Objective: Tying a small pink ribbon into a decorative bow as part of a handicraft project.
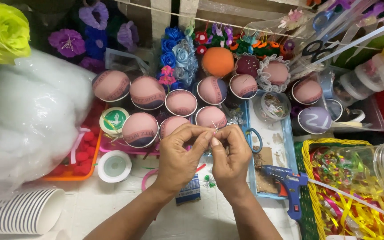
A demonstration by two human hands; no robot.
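At the frame's centre, the left hand point(177, 156) and right hand point(230, 158) met, fingertips pinched shut on a thin needle point(214, 126). Pink-topped cups point(140, 129) stood just above; a blue glue gun point(286, 183) lay right.

The thin pin point(214, 126) pinched between both hands is too small to identify; the stacked cups point(21, 211) run off the left edge.
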